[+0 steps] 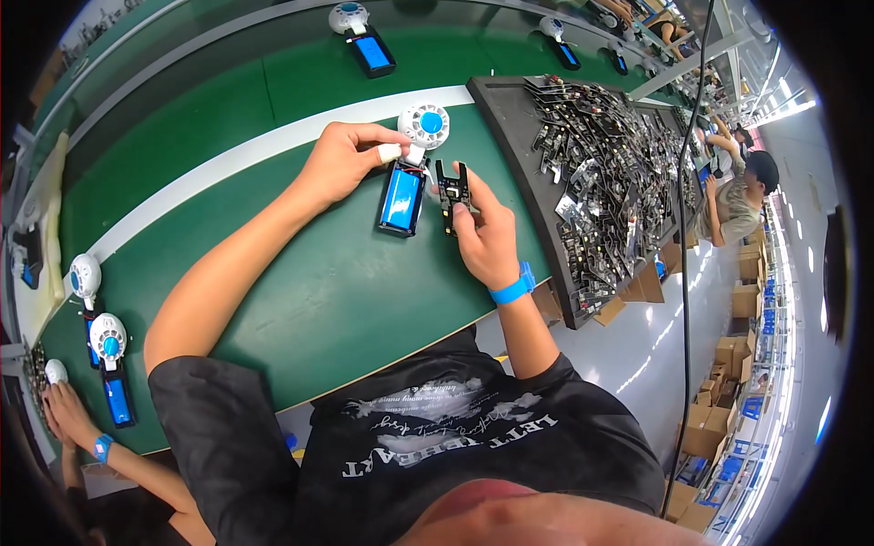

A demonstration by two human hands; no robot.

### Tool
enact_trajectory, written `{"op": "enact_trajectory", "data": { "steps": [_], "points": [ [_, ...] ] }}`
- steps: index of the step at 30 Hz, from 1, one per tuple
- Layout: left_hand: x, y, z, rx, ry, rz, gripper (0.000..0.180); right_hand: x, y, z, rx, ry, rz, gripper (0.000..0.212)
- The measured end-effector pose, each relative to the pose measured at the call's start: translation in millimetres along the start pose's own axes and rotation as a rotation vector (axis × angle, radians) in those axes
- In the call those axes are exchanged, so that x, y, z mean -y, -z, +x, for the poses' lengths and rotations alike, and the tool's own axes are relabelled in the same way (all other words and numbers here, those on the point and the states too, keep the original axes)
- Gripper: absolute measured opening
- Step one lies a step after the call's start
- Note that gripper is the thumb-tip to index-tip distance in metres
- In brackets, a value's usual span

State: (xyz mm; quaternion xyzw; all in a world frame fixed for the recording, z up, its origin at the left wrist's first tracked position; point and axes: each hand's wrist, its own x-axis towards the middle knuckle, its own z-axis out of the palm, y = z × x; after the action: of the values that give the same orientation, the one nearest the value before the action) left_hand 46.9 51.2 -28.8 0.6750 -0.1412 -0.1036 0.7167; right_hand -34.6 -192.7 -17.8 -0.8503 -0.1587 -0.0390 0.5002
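Note:
A small handheld fan with a round white head [424,125] lies on the green worktop in front of me. Its black handle is uncovered, showing a blue battery [401,197] with thin wires near the neck. My left hand [342,164] pinches the fan at its neck, just below the head; white tape wraps the thumb. Beside the handle, my right hand [484,232] grips a black forked circuit board [452,197] between thumb and fingers. A blue band circles that wrist. The board is held apart from the battery, and some of its lower edge is hidden by the thumb.
To the right stands a dark tray [523,173] heaped with circuit boards. Further fans [372,53] lie on the green belt beyond the pale rail. At the left, a co-worker's hands [73,419] work near more fans [111,359]. A black cable [689,273] hangs at the right.

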Motion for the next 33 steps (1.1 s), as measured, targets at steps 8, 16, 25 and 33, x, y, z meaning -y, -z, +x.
{"op": "enact_trajectory", "data": {
  "steps": [8, 16, 25, 33],
  "points": [
    [1.0, -11.1, -4.3, -0.054, -0.128, 0.188, 0.019, 7.1, -7.2, 2.2, 0.033, -0.083, 0.283, 0.056],
    [0.5, -28.6, -11.0, -0.088, -0.049, 0.152, 0.014, 2.5, -9.8, 1.4, -0.025, 0.028, 0.163, 0.057],
    [-13.8, -38.5, -23.9, -0.149, -0.298, 0.427, 0.011, -8.2, -6.5, -1.4, -0.031, 0.009, 0.178, 0.058],
    [-24.0, -49.5, -33.8, -0.123, -0.443, 0.627, 0.011, -4.9, -6.9, -3.6, -0.205, 0.088, 0.077, 0.057]
  ]
}}
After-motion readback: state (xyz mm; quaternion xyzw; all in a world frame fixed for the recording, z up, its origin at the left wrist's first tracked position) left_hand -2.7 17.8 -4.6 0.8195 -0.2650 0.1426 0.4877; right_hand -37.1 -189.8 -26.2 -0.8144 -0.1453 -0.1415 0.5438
